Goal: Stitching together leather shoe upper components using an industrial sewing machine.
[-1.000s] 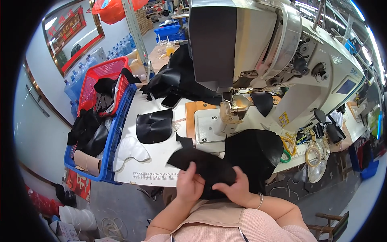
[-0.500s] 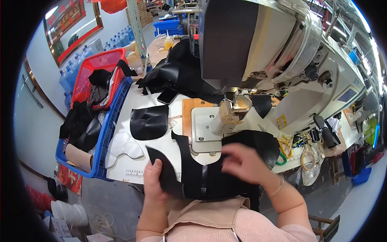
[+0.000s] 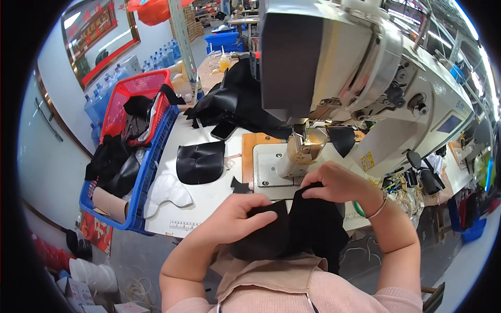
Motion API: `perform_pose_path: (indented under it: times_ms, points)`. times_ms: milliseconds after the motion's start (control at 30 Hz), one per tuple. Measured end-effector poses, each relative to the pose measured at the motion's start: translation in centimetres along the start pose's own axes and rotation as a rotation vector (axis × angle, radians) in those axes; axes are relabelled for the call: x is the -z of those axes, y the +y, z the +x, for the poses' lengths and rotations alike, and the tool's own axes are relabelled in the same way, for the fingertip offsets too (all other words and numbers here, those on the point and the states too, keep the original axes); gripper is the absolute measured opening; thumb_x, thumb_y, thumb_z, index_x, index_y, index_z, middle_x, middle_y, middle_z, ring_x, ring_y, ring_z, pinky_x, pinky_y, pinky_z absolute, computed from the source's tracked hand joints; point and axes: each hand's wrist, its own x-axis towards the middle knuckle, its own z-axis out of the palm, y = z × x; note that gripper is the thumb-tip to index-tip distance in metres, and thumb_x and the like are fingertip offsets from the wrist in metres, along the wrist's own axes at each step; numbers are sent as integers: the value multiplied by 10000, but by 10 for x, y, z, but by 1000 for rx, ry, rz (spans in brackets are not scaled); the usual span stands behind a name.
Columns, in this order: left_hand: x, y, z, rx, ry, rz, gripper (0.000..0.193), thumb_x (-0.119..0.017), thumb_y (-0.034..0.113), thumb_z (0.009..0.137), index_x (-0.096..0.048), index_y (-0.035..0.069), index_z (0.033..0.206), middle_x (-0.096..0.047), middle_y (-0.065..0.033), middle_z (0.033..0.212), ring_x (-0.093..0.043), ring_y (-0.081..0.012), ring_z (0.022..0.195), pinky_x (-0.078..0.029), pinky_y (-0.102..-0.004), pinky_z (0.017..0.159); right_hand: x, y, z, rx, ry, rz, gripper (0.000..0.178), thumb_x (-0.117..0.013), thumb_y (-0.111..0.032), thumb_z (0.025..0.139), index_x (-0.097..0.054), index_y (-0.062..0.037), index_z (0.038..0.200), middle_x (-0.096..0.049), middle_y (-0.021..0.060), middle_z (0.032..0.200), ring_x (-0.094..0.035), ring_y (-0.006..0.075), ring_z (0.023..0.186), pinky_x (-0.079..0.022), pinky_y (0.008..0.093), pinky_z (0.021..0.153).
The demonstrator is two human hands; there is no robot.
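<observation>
A black leather piece (image 3: 267, 235) is in my left hand (image 3: 241, 218), its upper edge pinched between thumb and fingers. With my right hand (image 3: 334, 183) I grip the top edge of a soft black piece (image 3: 313, 221) just right of it. Both pieces hang at the table's front edge, close to my apron (image 3: 276, 274). Whether they are joined is hidden. Behind my hands stands an industrial sewing machine (image 3: 344, 68), its metal bed plate (image 3: 267, 156) nearest my right fingers. A small jagged black piece end (image 3: 239, 184) shows beyond my left hand.
Left on the white table lie a stitched black leather panel (image 3: 201, 162), a white template (image 3: 167, 194) and a phone (image 3: 224, 129). Blue (image 3: 136, 208) and red (image 3: 112, 112) baskets with black pieces stand further left. Black leather (image 3: 229, 96) is piled behind; tape rolls and scissors crowd the right.
My left hand has moved right and turned over the leather piece. My right hand has closed on the black piece's top edge. The spread black work is now gathered and raised.
</observation>
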Motion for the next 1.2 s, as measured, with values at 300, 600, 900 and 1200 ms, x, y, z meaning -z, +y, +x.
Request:
perform_pose_path:
  times_ms: [300,600,900,1200]
  points:
    - [-14,-14,30,-288,58,340,197,-664,174,785,-630,-3,868,-614,-52,695,-520,-104,611,-427,-244,576,6,-21,-6,-69,-119,324,245,-640,-207,769,-646,-3,906,-638,109,722,-581,182,661,-450,302,657]
    - [-7,3,27,70,-35,273,192,-664,182,771,-621,-1,813,-501,5,575,-422,-55,551,-363,-222,503,0,-21,-5,-10,-123,343,247,-637,-195,769,-652,-16,940,-662,81,765,-560,128,634,-439,267,617]
    - [-7,1,24,103,-48,250,172,-666,154,753,-599,-4,740,-474,24,561,-401,-39,534,-326,-215,471,-1,-29,-8,-4,-150,374,236,-624,-164,744,-645,12,900,-639,110,704,-566,168,612,-447,287,618]
    - [-11,-3,27,28,-5,329,207,-680,202,758,-616,12,811,-537,-16,604,-441,-64,540,-378,-230,502,-17,-24,-5,14,-40,413,180,-678,-164,737,-665,-20,845,-631,77,704,-554,134,620,-425,264,575]
